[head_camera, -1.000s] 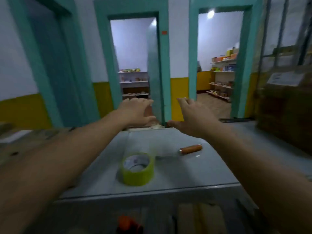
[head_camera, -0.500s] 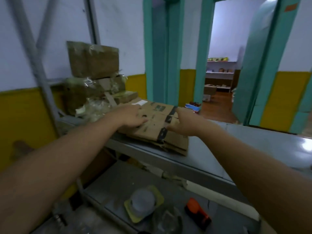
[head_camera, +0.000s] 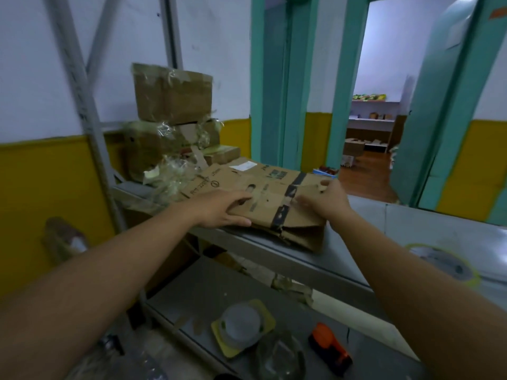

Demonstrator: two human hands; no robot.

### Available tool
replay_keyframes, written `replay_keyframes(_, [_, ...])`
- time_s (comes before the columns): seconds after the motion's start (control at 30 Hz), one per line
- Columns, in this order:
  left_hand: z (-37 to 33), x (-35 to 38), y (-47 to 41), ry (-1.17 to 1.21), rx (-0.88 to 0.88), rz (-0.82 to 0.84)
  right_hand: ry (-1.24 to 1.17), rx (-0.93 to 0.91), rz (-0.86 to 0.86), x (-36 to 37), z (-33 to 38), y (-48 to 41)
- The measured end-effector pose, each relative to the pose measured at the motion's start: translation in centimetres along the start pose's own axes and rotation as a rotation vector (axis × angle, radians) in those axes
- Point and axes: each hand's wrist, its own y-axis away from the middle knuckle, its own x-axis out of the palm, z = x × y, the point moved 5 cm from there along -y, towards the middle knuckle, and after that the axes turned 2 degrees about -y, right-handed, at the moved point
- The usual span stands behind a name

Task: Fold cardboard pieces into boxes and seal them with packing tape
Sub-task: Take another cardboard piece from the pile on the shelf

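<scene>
Lying flat: worn cardboard (head_camera: pixel 263 204) w/ black tape strip (head_camera: pixel 290 192); L hand (head_camera: pixel 219 208) spread on top, R hand (head_camera: pixel 327 202) grips edge.

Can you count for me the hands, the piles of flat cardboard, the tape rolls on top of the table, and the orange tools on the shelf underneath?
Hands: 2, the left hand and the right hand
Cardboard pile: 1
Tape roll on the table: 1
Orange tool on the lower shelf: 1
Total: 5

matt creased cardboard (head_camera: pixel 263 198), smooth grey metal table (head_camera: pixel 428 229)
</scene>
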Motion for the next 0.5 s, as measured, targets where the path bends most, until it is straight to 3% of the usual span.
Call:
replay_keyframes(0.17, [-0.1,-1.4,0.7,0.065,0.026,-0.133,-0.426,0.154,0.15,0.0,0.7,0.1])
replay_keyframes(0.33, [-0.7,-5.0,2.8,0.13,-0.056,-0.75,-0.745,0.21,0.198,-1.7,2.9,0.8])
replay_keyframes(0.5, [-2.7,-5.9,5.6,0.629,-0.256,-1.223,-0.89,0.198,0.169,-3.4,3.0,1.0])
